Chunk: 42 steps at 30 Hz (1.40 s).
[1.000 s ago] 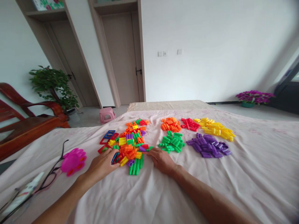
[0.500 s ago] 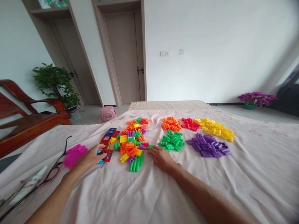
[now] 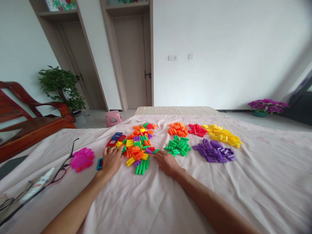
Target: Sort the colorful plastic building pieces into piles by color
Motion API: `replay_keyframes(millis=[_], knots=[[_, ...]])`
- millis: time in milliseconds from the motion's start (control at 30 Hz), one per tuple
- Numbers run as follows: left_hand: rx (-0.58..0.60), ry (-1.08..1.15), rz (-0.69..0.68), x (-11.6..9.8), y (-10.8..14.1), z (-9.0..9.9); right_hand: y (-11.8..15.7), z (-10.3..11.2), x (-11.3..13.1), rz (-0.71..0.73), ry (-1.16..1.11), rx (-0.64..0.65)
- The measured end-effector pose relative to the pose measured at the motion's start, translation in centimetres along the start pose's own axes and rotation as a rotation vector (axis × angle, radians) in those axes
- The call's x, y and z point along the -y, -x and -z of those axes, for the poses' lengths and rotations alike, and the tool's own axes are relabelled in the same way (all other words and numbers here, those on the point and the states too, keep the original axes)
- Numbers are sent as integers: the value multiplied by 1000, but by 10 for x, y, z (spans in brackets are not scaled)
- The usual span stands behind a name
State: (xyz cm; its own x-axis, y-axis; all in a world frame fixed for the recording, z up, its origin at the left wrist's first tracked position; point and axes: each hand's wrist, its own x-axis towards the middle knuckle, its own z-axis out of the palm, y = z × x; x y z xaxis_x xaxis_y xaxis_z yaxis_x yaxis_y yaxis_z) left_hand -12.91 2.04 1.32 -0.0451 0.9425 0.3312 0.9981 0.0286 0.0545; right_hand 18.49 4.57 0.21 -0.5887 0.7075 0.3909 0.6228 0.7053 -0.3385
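My left hand (image 3: 112, 161) is spread palm down over the left edge of a mixed-colour heap of plastic pieces (image 3: 136, 151), covering some red and blue frame pieces (image 3: 116, 136). At the heap's right side, my right hand (image 3: 166, 162) rests on the cloth with fingers curled together, their tips beside a green piece (image 3: 156, 151); whether they grip it is too small to tell. Sorted piles lie farther right: green (image 3: 179, 145), orange (image 3: 177, 129), red (image 3: 197, 130), yellow (image 3: 224, 135) and purple (image 3: 214, 151).
A pink flower-shaped dish (image 3: 82, 160), black-framed glasses (image 3: 63, 169) and a white tube (image 3: 37, 185) lie on the cloth at left. Beyond the cloth-covered table (image 3: 185, 201) stand a pink stool (image 3: 113, 118) and a wooden chair (image 3: 36, 120).
My left hand has moved right, from the frame pieces onto the heap's edge, uncovering the pink dish. My right hand has stayed almost in place. The view has shifted slightly.
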Motion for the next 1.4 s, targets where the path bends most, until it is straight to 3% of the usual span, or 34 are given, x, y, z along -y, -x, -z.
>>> replay_keyframes(millis=[200, 467, 633, 800, 967, 1167, 1300, 1400], knots=[[-73, 126, 54, -16, -8, -9, 0, 0, 0, -25, 4, 8], [-64, 503, -209, -55, 39, -40, 0, -1, 1, -37, 44, 11], [-147, 717, -167, -74, 28, -46, 0, -1, 0, -14, 67, 12], [-281, 790, 15, -68, 10, -42, 2, -5, -1, 83, 103, -19], [-350, 814, 87, -56, 15, -30, 5, -4, 8, 204, 158, -72], [-338, 877, 135, -57, 21, -19, -7, -1, 41, 393, 230, 112], [-304, 958, 157, -59, 19, -21, -20, -4, 61, 375, 338, 196], [-275, 1022, 159, -59, 20, -22, -22, -8, 65, 352, 361, 186]])
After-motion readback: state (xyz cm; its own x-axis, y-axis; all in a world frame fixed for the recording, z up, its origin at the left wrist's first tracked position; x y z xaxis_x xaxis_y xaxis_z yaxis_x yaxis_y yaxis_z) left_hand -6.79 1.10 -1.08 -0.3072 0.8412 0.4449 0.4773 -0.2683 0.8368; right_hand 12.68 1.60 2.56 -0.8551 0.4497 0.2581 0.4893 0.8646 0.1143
